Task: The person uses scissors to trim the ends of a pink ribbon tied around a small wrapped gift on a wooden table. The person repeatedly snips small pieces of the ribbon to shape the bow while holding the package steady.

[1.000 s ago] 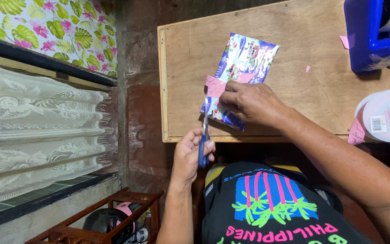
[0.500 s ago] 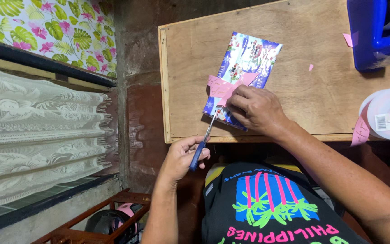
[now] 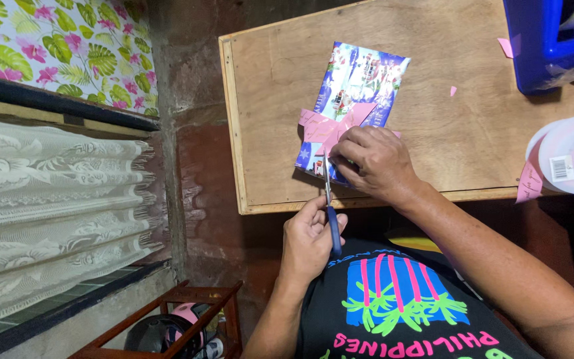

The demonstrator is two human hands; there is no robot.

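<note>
Left hand (image 3: 308, 240) clenched around blue-handled scissors (image 3: 330, 209), blades up at the pink ribbon bow (image 3: 330, 125) on a wrapped gift (image 3: 360, 86) lying on the bench (image 3: 274, 100), right hand (image 3: 373, 163) pinching that bow.

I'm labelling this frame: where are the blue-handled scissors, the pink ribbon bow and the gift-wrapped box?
blue-handled scissors (image 3: 332, 229), head view, on the handle.
pink ribbon bow (image 3: 330, 126), head view, on its middle.
gift-wrapped box (image 3: 367, 76), head view, on its top face.

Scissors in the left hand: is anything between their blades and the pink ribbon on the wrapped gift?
Nothing visible. The scissors in the left hand point straight at the pink ribbon on the gift; the right hand holds it alongside.
</note>
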